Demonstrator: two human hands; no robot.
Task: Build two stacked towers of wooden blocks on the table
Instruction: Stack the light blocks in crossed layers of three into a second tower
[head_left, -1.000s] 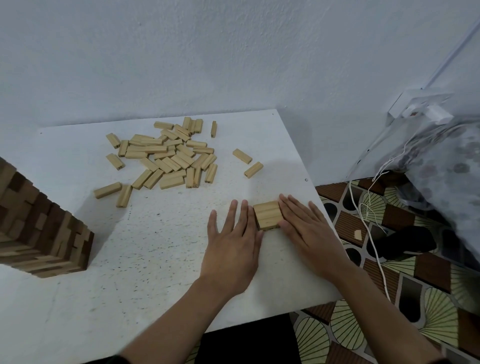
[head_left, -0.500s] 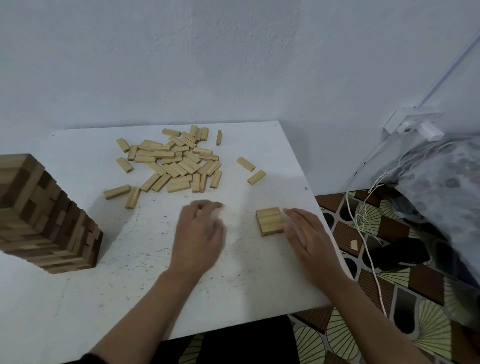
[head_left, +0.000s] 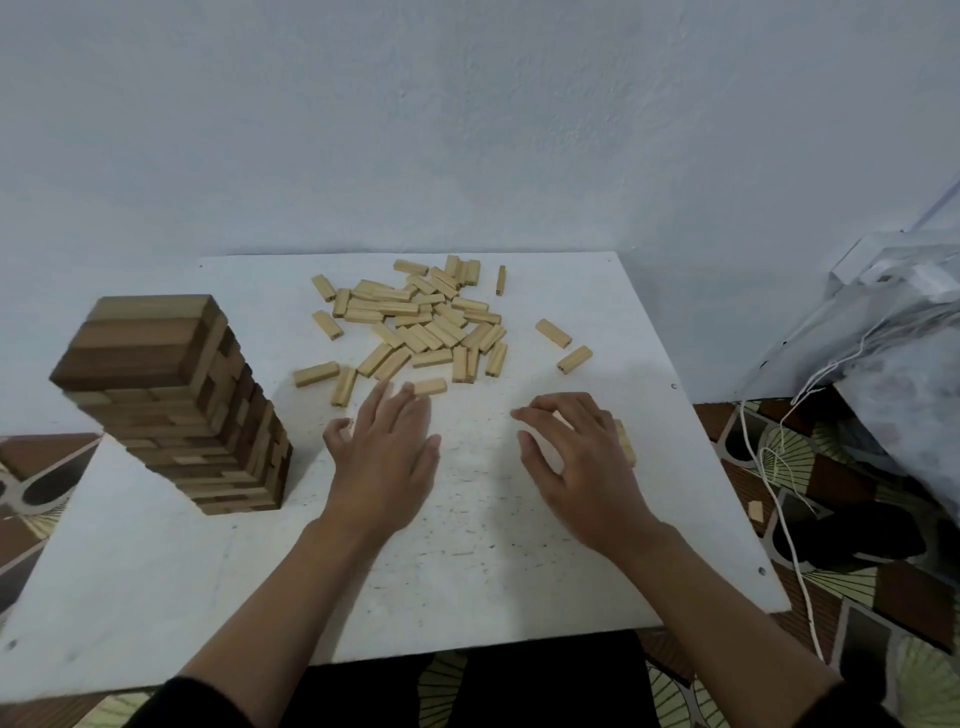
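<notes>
One tower (head_left: 171, 405) stands finished at the worktop's (head_left: 467, 571) left. The left hand (head_left: 384, 457) has quit the second base (head_left: 626, 447), reaching slack and empty for a loose block (head_left: 430, 386); the right hand (head_left: 582, 457) hovers over that base, loosely curled, empty.

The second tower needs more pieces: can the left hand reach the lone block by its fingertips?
Probably yes: the left hand lies open right beside the block, with nothing between them.
</notes>
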